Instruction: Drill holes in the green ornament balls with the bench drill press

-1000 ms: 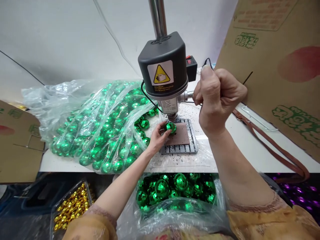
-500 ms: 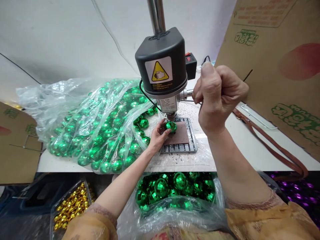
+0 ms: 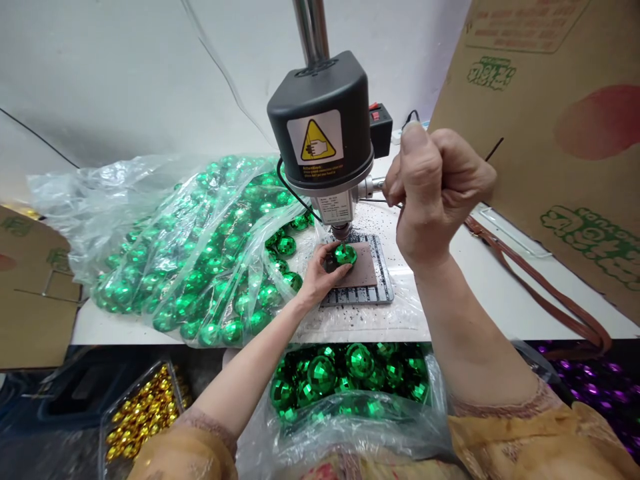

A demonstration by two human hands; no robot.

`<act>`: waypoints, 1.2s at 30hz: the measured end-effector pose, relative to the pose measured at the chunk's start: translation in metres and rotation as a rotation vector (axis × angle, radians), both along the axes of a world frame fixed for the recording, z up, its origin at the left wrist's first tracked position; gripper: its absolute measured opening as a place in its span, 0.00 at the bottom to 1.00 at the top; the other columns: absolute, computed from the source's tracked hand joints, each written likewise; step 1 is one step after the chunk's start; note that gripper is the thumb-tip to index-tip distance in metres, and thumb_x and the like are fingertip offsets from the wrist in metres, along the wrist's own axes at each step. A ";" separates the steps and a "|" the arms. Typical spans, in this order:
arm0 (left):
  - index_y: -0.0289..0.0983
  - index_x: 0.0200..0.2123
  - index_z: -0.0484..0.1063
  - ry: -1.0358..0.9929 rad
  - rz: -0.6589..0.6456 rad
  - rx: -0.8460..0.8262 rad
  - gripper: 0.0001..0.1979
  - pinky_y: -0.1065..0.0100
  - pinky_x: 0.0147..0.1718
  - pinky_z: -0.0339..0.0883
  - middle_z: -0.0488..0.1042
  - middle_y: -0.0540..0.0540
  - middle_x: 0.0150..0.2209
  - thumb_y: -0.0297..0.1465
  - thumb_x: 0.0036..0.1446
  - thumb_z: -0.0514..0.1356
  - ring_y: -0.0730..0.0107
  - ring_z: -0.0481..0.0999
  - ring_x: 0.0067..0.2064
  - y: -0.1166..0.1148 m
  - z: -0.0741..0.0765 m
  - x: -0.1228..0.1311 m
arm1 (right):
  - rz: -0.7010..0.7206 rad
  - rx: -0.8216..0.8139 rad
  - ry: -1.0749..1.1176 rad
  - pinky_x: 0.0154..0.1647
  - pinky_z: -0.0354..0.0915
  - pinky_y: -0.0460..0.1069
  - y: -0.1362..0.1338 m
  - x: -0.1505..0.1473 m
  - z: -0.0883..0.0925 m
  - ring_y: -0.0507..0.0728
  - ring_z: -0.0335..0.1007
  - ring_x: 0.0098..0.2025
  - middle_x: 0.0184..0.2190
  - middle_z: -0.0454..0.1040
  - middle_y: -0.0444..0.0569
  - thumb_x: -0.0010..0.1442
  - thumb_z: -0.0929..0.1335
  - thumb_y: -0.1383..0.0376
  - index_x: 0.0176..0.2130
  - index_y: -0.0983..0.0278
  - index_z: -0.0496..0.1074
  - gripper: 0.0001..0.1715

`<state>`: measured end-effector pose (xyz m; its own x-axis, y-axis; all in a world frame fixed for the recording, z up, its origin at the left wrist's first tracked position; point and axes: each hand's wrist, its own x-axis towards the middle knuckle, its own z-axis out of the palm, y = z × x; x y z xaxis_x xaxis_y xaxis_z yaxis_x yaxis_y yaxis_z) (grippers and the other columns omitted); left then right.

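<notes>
My left hand [image 3: 327,272] grips a shiny green faceted ball [image 3: 345,254] between thumb and fingers, directly below the chuck [image 3: 341,231] of a small bench drill press [image 3: 320,127]. Under the ball lies a brown square pad [image 3: 364,267] on the slotted grey metal base [image 3: 385,283]. My right hand [image 3: 433,193] is raised at the machine's right side, closed in a fist around its feed handle [image 3: 375,185]; most of the handle is hidden by the fingers. Dark chips are scattered over the pad and base.
A clear plastic bag [image 3: 200,247] of green balls covers the table's left side. More green balls [image 3: 350,377] fill a bag at the table's front edge. Cardboard boxes [image 3: 540,167] stand either side. A brown strap [image 3: 540,287] lies right; gold balls [image 3: 143,413] sit lower left.
My left hand has shifted slightly right with the green ball, its fingers now further round it. The right hand stays on the handle, nearly unmoved.
</notes>
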<state>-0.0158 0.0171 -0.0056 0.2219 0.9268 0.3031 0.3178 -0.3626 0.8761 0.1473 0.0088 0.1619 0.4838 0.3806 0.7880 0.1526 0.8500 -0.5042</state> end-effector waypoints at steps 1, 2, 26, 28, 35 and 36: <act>0.38 0.56 0.68 0.015 0.001 -0.001 0.29 0.57 0.56 0.67 0.72 0.41 0.51 0.39 0.53 0.69 0.57 0.74 0.53 -0.002 0.001 0.002 | -0.005 -0.019 -0.002 0.22 0.51 0.51 0.000 0.000 -0.001 0.50 0.50 0.18 0.15 0.52 0.41 0.64 0.65 0.52 0.19 0.60 0.52 0.30; 0.38 0.56 0.67 0.025 -0.003 -0.002 0.29 0.57 0.56 0.67 0.73 0.41 0.51 0.39 0.53 0.69 0.58 0.73 0.54 -0.004 0.003 0.004 | -0.001 -0.027 0.000 0.23 0.52 0.52 0.000 0.001 -0.001 0.50 0.50 0.18 0.15 0.52 0.41 0.64 0.66 0.51 0.19 0.60 0.52 0.29; 0.39 0.54 0.68 0.070 0.046 0.028 0.28 0.53 0.57 0.64 0.74 0.41 0.51 0.36 0.52 0.70 0.54 0.73 0.55 -0.012 0.001 0.009 | -0.043 0.054 -0.022 0.21 0.43 0.50 -0.002 -0.001 -0.021 0.47 0.44 0.17 0.13 0.47 0.40 0.65 0.65 0.55 0.17 0.62 0.48 0.32; 0.39 0.54 0.68 0.063 0.049 0.025 0.28 0.53 0.57 0.64 0.74 0.41 0.51 0.36 0.52 0.70 0.54 0.73 0.55 -0.013 0.002 0.009 | -0.042 0.051 -0.029 0.21 0.44 0.50 -0.002 0.000 -0.024 0.47 0.44 0.17 0.13 0.47 0.41 0.65 0.64 0.54 0.17 0.62 0.47 0.32; 0.39 0.55 0.67 0.047 0.040 0.016 0.28 0.53 0.58 0.64 0.74 0.41 0.51 0.37 0.52 0.70 0.54 0.72 0.55 -0.013 0.000 0.009 | -0.057 0.068 -0.014 0.20 0.44 0.50 0.001 0.000 -0.034 0.47 0.41 0.16 0.13 0.44 0.40 0.64 0.64 0.53 0.18 0.62 0.44 0.33; 0.39 0.55 0.67 0.042 0.034 0.017 0.28 0.53 0.58 0.64 0.74 0.41 0.51 0.37 0.52 0.70 0.54 0.72 0.55 -0.013 -0.001 0.008 | -0.050 0.090 -0.008 0.20 0.43 0.50 0.002 0.000 -0.035 0.47 0.40 0.16 0.13 0.43 0.40 0.64 0.64 0.54 0.18 0.62 0.43 0.33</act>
